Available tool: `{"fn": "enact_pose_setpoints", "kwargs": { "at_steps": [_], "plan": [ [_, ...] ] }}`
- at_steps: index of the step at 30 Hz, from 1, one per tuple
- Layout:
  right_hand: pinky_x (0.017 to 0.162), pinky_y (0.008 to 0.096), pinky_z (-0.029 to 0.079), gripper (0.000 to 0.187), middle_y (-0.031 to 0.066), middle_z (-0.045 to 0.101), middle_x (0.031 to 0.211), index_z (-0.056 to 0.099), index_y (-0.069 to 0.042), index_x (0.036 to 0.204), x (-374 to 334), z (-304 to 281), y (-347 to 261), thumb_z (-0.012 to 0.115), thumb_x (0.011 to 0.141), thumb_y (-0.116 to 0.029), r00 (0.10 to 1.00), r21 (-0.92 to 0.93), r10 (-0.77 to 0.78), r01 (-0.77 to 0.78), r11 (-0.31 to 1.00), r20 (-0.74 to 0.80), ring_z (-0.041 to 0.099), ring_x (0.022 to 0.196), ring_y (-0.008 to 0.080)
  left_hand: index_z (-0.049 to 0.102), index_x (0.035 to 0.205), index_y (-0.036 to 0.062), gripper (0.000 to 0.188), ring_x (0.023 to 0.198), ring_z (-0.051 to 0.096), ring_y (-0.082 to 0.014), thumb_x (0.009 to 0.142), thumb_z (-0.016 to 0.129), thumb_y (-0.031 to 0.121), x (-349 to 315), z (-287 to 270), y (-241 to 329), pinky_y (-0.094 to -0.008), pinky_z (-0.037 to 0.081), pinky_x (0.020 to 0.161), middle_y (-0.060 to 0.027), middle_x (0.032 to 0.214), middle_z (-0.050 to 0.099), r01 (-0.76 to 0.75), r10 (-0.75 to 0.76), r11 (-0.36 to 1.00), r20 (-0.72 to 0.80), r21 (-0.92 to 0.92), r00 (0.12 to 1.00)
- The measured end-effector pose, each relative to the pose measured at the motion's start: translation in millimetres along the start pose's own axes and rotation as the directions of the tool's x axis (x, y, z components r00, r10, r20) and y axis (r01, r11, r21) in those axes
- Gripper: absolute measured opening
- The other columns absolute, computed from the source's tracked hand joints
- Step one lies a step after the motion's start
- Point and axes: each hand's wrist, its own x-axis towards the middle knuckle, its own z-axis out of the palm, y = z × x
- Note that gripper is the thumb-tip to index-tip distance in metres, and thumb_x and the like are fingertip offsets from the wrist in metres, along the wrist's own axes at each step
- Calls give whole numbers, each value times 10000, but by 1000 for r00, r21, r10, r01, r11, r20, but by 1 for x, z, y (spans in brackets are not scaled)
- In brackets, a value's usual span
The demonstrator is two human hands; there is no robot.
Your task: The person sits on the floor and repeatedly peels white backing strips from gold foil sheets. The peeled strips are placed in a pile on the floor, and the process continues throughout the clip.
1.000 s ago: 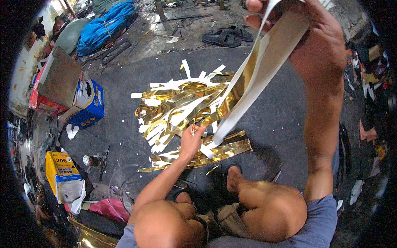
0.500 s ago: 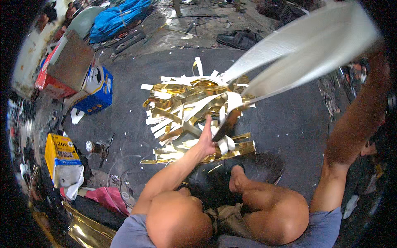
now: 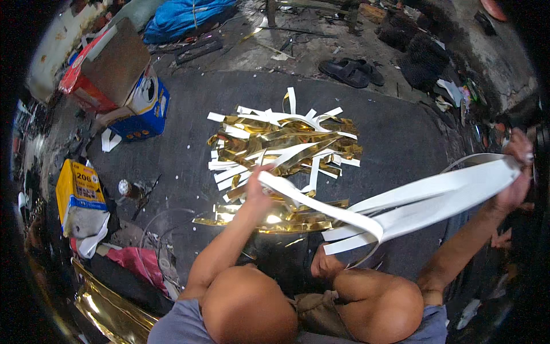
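At the right, my right hand (image 3: 514, 175) is closed around one end of a bundle of long white strips (image 3: 435, 203), whose other ends hang loose in front of my legs. My left hand (image 3: 259, 192) pinches the end of one white strip that curves across from this bundle. Under and beyond the left fingers lies a messy heap of gold and white strips (image 3: 292, 146) on the dark mat (image 3: 401, 137). Closer to my feet, several shiny gold strips (image 3: 275, 221) lie side by side.
To the left stand a red carton (image 3: 94, 94), a blue box (image 3: 143, 112) and a yellow box (image 3: 83, 189). A small glass-like object (image 3: 130, 188) lies near them. Sandals (image 3: 350, 73) and a blue wrapped bundle (image 3: 183, 20) are at the far side. A gold sheet (image 3: 109, 301) lies at lower left.
My right hand has come down and closer with the white strips, which were blurred and raised at upper right. My left hand has shifted left and up, with a strip stretched between the hands.
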Motion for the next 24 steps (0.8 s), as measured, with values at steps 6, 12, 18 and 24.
{"fn": "enact_pose_setpoints", "kwargs": {
  "at_steps": [6, 12, 18, 24],
  "plan": [
    [748, 331, 462, 142, 118, 485, 909, 498, 43, 998, -24, -177, 99, 529, 893, -47, 988, 381, 155, -145, 913, 5, 493, 790, 189, 557, 792, 154, 272, 653, 552, -135, 985, 486, 332, -15, -61, 74, -272, 428, 530, -1, 759, 586, -315, 311, 947, 72, 60, 948],
    [619, 326, 452, 178, 85, 486, 743, 489, 43, 925, -32, -220, 177, 544, 926, -127, 885, 331, 296, -176, 927, -359, 477, 637, 186, 450, 676, 182, 315, 470, 444, -116, 972, 468, 288, -8, -133, 164, -241, 368, 407, 12, 596, 482, -320, 327, 940, 42, -122, 944],
    [565, 311, 430, 132, 51, 518, 739, 489, -71, 835, -70, -268, 151, 541, 932, -144, 787, 157, 126, -38, 987, -604, 484, 603, 145, 362, 620, 222, 398, 442, 376, -57, 967, 543, 294, -51, -86, 162, -218, 289, 387, 67, 549, 337, -585, 647, 746, -141, 318, 749],
    [597, 289, 431, 217, 19, 510, 719, 546, -62, 864, -48, -49, 152, 515, 972, -248, 963, -366, 159, -231, 901, -216, 484, 609, 114, 630, 910, 67, 188, 586, 465, -79, 930, 612, 252, -81, 18, 36, -244, 394, 552, 26, 665, 530, -161, 77, 628, 145, 761, 986]
  ]
}}
